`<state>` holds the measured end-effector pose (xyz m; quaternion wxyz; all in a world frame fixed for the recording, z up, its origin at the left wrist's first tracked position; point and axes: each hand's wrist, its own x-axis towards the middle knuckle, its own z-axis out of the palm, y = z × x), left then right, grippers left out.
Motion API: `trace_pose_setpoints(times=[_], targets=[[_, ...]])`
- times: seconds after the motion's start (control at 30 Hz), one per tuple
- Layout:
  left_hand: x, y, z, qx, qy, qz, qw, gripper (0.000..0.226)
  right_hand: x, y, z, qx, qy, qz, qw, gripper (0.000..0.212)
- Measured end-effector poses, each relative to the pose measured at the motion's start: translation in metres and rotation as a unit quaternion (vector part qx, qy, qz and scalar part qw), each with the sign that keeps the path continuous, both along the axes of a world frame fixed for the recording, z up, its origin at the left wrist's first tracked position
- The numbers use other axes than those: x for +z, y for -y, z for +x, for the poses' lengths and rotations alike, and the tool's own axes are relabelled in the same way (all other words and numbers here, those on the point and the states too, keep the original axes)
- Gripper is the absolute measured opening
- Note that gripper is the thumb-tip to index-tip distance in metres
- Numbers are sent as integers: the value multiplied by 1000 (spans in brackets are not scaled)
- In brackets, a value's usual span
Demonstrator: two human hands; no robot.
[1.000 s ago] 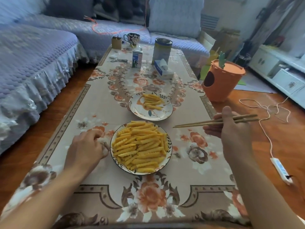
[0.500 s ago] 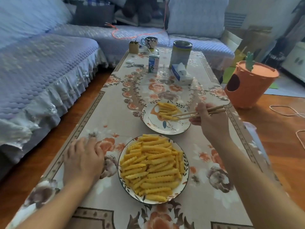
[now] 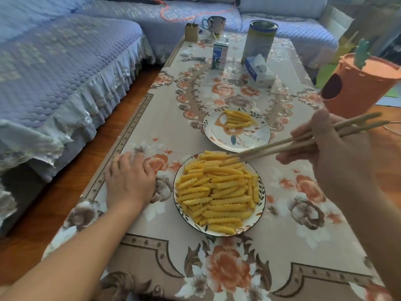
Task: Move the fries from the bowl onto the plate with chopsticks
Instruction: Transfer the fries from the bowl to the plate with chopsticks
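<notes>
A patterned bowl (image 3: 177,198) heaped with yellow crinkle fries (image 3: 219,192) sits on the floral tablecloth in front of me. Just beyond it is a white plate (image 3: 258,139) with several fries (image 3: 237,120) on its far side. My right hand (image 3: 338,155) grips a pair of wooden chopsticks (image 3: 288,144); their tips lie over the fries at the far edge of the bowl. My left hand (image 3: 128,179) rests flat on the cloth just left of the bowl, fingers spread.
Further down the table stand a tissue pack (image 3: 259,71), a milk carton (image 3: 219,55), a tall tin (image 3: 259,41), a mug (image 3: 213,23) and a small box (image 3: 191,32). An orange carrot-shaped bin (image 3: 358,83) stands on the floor at the right. A blue sofa (image 3: 54,68) runs along the left.
My right hand has brought the chopsticks back from the plate to the far edge of the bowl. My left hand stays on the cloth beside the bowl.
</notes>
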<state>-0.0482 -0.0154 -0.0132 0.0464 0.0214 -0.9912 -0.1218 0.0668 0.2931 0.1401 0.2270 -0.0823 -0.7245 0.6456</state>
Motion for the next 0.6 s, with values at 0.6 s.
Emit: trace_pose_setpoints(times=[0.6], targets=[[-2,1,2,-2,-22,-9,1000,40,-17,-29,34,-80,-2,-7,997,32]])
